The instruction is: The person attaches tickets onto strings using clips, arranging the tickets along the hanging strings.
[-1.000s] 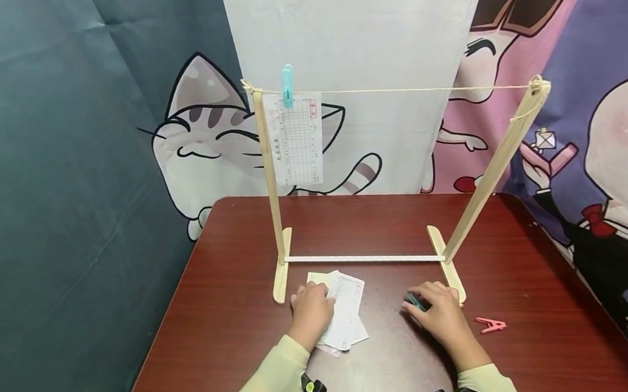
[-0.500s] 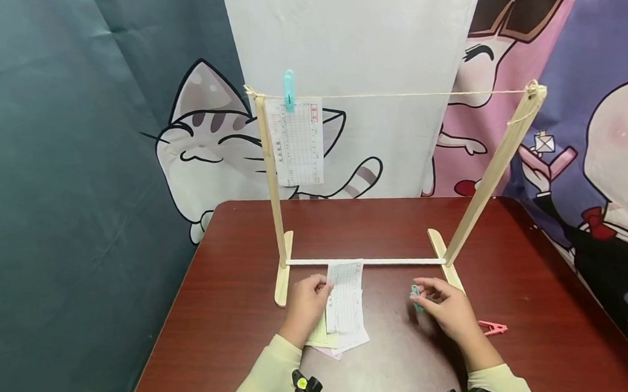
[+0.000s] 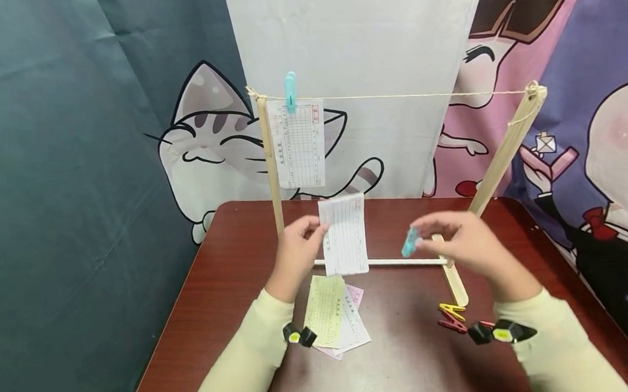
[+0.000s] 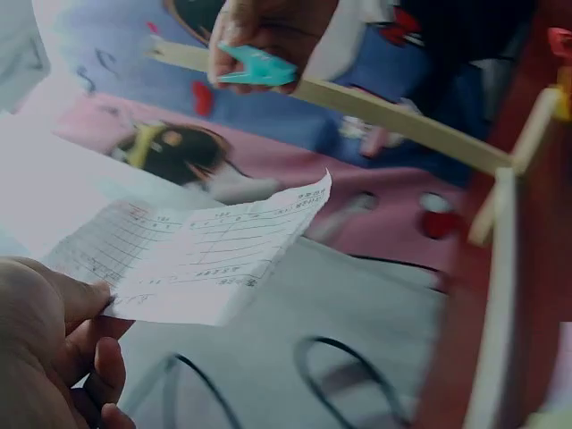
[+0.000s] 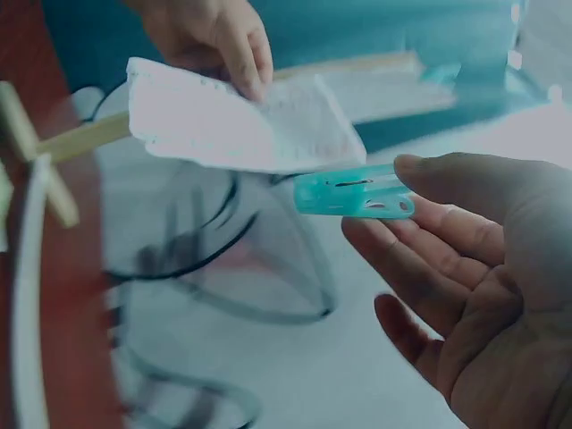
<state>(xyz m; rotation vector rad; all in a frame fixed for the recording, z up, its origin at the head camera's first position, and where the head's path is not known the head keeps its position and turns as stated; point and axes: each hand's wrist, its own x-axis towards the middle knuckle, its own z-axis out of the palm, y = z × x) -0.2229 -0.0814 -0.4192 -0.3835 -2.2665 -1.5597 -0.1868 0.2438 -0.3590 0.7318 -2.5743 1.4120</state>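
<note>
A dark wooden table (image 3: 217,300) stands before cartoon-print cloth backdrops: a teal sheet (image 3: 45,178) at left, a cat drawing (image 3: 207,149) at centre, pink-and-purple figures (image 3: 587,110) at right.

Rack: the pale wooden drying rack (image 3: 277,180) stands on the dark red-brown table (image 3: 212,300).
String: the thin string (image 3: 422,95) spans its posts; a white printed slip (image 3: 297,143) hangs at the left end.
Front: loose paper slips (image 3: 336,319) lie before the rack, red and yellow clothespins (image 3: 451,319) to their right.
</note>
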